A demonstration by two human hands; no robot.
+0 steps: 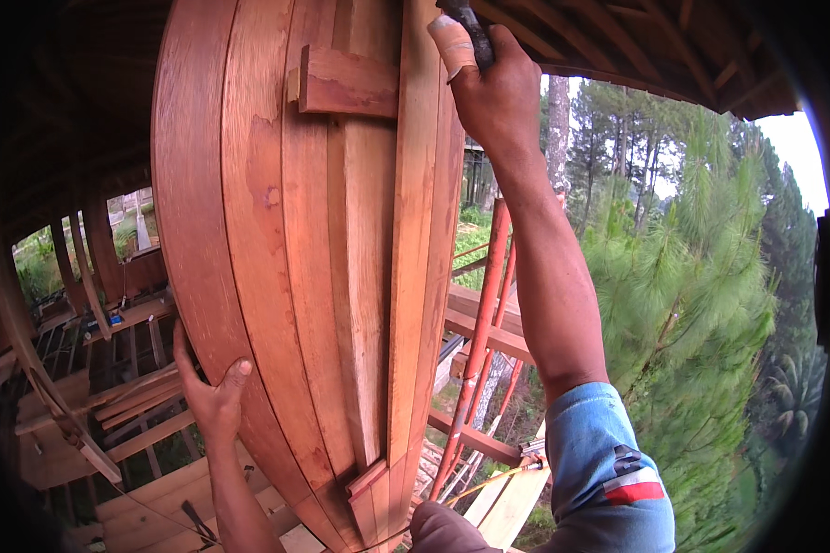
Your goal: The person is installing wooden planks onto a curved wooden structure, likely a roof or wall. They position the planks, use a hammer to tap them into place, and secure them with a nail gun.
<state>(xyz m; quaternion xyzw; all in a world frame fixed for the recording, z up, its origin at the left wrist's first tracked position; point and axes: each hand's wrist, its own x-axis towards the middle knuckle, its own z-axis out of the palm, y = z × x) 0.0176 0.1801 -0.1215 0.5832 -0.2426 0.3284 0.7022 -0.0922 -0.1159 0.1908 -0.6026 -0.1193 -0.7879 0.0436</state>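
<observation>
1. While the right hand (493, 88) is raised high at the top of the head view, its fingers are wrapped tight round a dark tool handle (468, 28). The thumb wears a pale bandage, and the fist presses against the edge of the loose plank (415, 240).
2. That plank runs upright between the two hands, lying on the curved wooden wall (249, 230) of reddish boards. Its top end is up by the right fist, and its lower end is near the bottom edge of the frame.
3. Down low, the left hand (214, 396) is spread open, thumb up, gripping nothing. Its palm lies flat against the left edge of the curved wall, well apart from the plank.
4. A short wooden block (346, 81) sits crosswise on the boards, just left of the right hand. A second small block (367, 481) sits near the plank's foot.
5. The tool's working end is cut off by the top edge, so what kind it is I can't say.
6. Right of the wall there's a red scaffold pole (484, 313), with pine trees (701, 304) beyond it. The dark left side holds timber framing, hard to make out.
</observation>
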